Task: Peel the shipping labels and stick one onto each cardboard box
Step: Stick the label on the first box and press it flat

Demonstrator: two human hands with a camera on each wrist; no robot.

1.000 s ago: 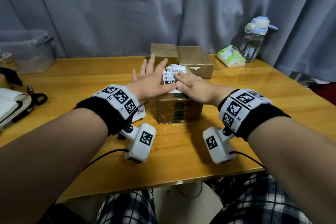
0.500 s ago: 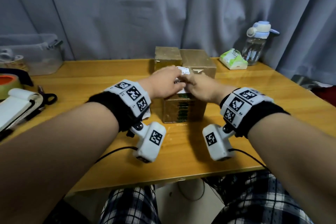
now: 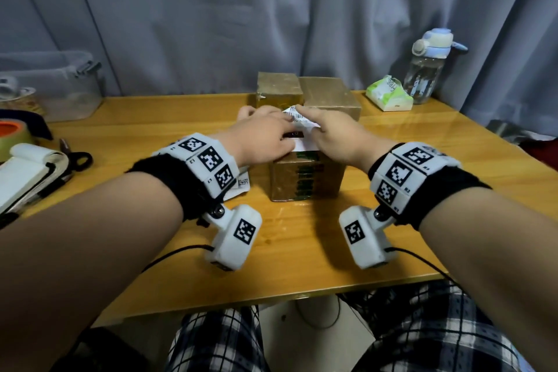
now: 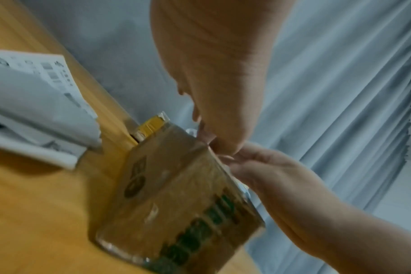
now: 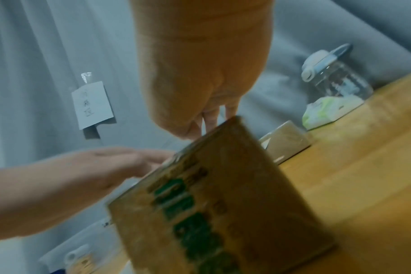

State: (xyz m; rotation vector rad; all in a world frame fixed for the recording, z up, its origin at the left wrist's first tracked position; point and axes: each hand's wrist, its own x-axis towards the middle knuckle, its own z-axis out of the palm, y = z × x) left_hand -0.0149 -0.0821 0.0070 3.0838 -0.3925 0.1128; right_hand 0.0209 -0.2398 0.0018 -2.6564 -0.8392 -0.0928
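Note:
The near cardboard box (image 3: 306, 180), printed in green, stands at the table's middle; it fills the left wrist view (image 4: 176, 204) and the right wrist view (image 5: 211, 204). A white barcode label (image 3: 297, 118) lies on its top, far end lifted and crumpled. My left hand (image 3: 265, 136) and right hand (image 3: 329, 133) meet over it, fingers curled, each pinching the label. Most of the label is hidden under them. Two more brown boxes (image 3: 279, 89) (image 3: 329, 96) stand side by side behind.
Spare label sheets (image 3: 241, 183) lie left of the near box. Water bottle (image 3: 428, 66) and tissue pack (image 3: 388, 93) stand back right. A plastic tub (image 3: 60, 84), tape roll (image 3: 12, 133), notebook (image 3: 24, 172) and scissors (image 3: 75, 157) sit left.
A second ago both hands lay flat on the label on the box top. Their fingers then curled in, and the label's far end now stands lifted and crumpled between them.

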